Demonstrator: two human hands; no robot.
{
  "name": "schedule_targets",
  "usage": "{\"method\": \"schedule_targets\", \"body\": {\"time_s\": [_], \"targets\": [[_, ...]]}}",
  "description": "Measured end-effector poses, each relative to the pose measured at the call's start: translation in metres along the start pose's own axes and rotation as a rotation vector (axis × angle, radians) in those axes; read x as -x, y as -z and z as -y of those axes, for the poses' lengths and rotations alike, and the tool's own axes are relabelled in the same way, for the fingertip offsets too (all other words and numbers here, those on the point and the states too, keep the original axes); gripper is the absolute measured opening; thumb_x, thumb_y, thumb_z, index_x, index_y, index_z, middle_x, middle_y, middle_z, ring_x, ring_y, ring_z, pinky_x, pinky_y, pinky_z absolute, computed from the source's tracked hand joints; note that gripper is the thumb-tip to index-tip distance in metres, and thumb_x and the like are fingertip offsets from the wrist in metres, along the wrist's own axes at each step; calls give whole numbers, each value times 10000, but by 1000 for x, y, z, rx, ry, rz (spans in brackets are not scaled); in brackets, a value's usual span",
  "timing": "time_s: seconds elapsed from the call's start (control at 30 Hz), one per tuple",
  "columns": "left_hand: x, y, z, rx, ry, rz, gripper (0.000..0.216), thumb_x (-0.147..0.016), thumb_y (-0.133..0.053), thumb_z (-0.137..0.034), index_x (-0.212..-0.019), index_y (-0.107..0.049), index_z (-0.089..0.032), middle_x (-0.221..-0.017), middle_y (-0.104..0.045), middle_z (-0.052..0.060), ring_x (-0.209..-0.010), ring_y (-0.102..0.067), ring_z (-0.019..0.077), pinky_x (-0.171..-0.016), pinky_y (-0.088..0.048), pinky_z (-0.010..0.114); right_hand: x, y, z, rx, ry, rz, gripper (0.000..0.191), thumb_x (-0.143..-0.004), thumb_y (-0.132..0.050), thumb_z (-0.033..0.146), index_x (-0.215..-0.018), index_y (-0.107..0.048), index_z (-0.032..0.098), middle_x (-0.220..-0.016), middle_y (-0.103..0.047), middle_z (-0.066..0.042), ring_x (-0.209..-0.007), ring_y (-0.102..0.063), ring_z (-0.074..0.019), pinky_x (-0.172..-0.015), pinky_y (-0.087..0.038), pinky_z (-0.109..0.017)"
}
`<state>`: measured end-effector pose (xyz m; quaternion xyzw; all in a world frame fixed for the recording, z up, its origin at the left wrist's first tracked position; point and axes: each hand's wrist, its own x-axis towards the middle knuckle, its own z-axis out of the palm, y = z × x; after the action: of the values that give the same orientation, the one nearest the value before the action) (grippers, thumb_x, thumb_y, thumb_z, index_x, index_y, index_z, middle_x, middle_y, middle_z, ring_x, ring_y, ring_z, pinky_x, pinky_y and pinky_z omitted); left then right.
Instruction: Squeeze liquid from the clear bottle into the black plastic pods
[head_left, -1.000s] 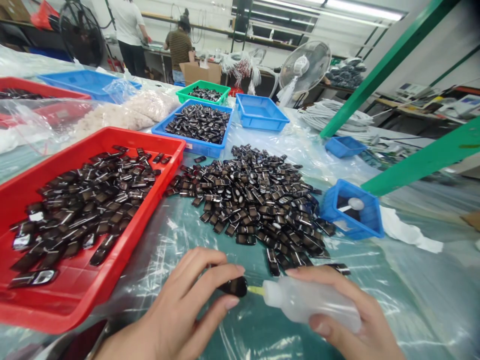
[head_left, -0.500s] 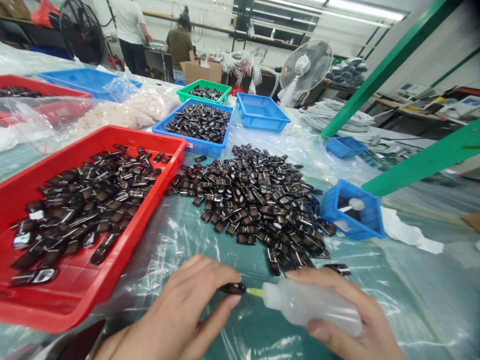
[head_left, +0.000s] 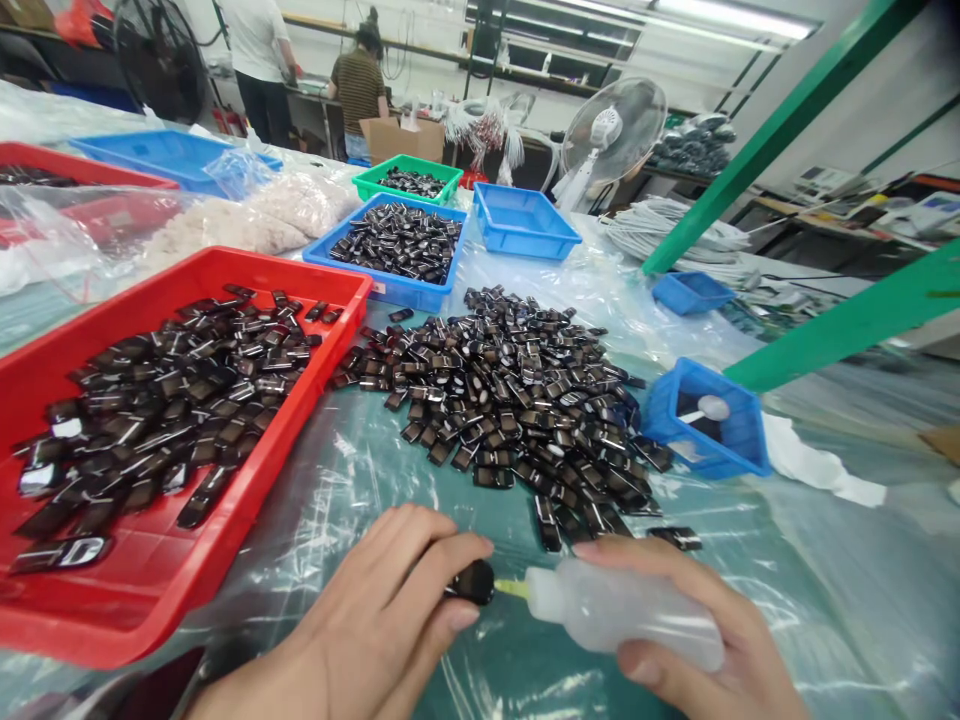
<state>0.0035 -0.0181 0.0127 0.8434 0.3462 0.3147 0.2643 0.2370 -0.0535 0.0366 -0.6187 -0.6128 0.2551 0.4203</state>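
Between the thumb and forefinger of my left hand (head_left: 382,605) is a small glossy black plastic piece (head_left: 474,582), partly covered by the fingers. My right hand (head_left: 697,610) is wrapped round a translucent squeeze bottle (head_left: 622,612), which lies nearly level and points left. Its yellow needle tip (head_left: 513,588) reaches the end of the black piece; whether it touches, I cannot tell. Just beyond both hands spreads a large pile of similar black pieces (head_left: 517,390) on the plastic-covered table.
At left stands a red tray (head_left: 285,455) of black pieces. A filled blue tray (head_left: 411,293), a green tray (head_left: 364,188) and another blue tray (head_left: 525,246) are behind. A small blue bin (head_left: 720,462) stands at right, beside a green post (head_left: 840,315). Two people work far back.
The black piece has turned in my left fingers and now shows a broader, rounder side toward me. The bottle in my right hand has hardly moved.
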Motion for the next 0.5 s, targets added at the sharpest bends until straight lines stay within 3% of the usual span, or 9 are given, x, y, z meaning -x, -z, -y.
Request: {"method": "schedule_targets", "body": {"time_s": [0.23,0.5], "targets": [[-1,0,6,12,-99,7,291,-1031,-277,-285,-1218,-473,-177,-1010,-546,59,-874,-523,186,-767,-467,295,2,2,-1,52,-34,0,334,-680,-638,704,-881,-744,460,-806,-749,21,-661,-682,-199,-576,-560,-259],[0,-2,3,15,-40,-13,282,-1033,-297,-295,-1242,-461,-201,-1050,-539,48,-934,-517,178,-815,-453,285,3,1,2,66,-59,-1,315,-682,-630,710,-870,-736,480,-795,-746,32,-644,-669,-191,-566,-554,-260]]}}
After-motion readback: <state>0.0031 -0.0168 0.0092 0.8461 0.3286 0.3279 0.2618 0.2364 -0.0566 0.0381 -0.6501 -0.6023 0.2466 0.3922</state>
